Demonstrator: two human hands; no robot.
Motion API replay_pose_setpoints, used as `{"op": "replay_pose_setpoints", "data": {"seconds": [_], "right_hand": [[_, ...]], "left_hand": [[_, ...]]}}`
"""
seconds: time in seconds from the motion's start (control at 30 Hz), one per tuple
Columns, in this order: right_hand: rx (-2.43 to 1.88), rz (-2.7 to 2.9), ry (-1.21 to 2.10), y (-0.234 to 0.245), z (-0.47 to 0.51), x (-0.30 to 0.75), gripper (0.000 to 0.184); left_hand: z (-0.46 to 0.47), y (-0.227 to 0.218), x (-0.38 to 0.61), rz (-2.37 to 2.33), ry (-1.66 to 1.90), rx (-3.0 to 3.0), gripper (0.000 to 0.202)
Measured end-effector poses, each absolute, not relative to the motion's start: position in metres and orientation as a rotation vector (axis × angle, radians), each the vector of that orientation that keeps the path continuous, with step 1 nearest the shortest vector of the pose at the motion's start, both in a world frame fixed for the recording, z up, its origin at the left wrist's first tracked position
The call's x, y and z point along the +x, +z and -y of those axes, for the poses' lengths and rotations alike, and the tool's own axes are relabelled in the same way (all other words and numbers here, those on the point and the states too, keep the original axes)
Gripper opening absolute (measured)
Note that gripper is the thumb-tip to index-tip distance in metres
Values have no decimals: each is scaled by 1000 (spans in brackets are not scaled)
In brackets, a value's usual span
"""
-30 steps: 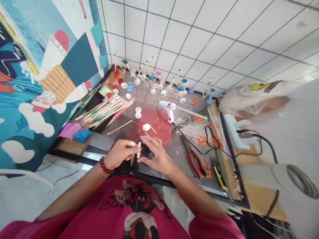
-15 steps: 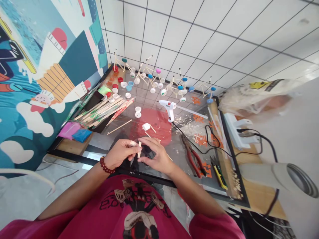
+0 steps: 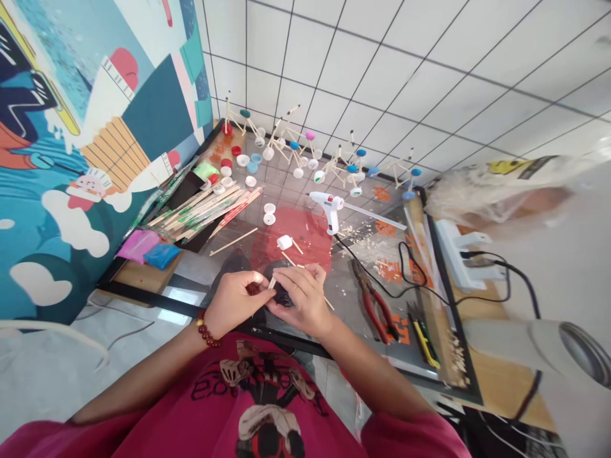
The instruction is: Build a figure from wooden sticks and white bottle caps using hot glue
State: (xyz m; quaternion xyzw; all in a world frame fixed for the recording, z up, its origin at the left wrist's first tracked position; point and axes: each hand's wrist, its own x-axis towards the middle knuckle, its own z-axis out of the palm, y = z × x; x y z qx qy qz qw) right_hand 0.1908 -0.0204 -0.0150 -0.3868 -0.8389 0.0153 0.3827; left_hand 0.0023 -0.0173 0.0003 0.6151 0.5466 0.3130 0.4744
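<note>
Between the fingertips of both hands are short wooden stick pieces (image 3: 272,282), held close above the table's front part. My left hand (image 3: 237,296) pinches them from the left, with a red bead bracelet on its wrist. From the right, my right hand (image 3: 301,298) closes its fingers on the same pieces and hides part of them. Just beyond the hands lie a white cap-like piece (image 3: 284,242) and a short stick (image 3: 296,245). A longer stick (image 3: 233,242) rests to the left.
A white hot glue gun (image 3: 329,210) stands mid-table, its cord running right. Red-handled pliers (image 3: 375,305) and a yellow cutter (image 3: 424,340) lie right. Bundled chopsticks (image 3: 200,213) are at left. Several stick-and-cap models (image 3: 317,159) line the back. A power strip (image 3: 456,254) sits right.
The stick pieces have tilted from upright to slanting, and my right hand has closed in around them. The whole view has shifted slightly.
</note>
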Motion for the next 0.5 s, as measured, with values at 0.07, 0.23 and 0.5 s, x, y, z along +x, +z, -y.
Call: {"op": "replay_pose_setpoints", "data": {"seconds": [0.07, 0.23, 0.5], "right_hand": [[-973, 2185, -5, -15, 22, 191, 41], [-980, 2261, -36, -15, 22, 194, 54], [-991, 2246, -37, -12, 24, 196, 58]], "left_hand": [[20, -1, 1, -1369, 774, 1619, 13], [8, 0, -23, -1565, 734, 1910, 15], [-21, 22, -54, -1824, 104, 2126, 21]]}}
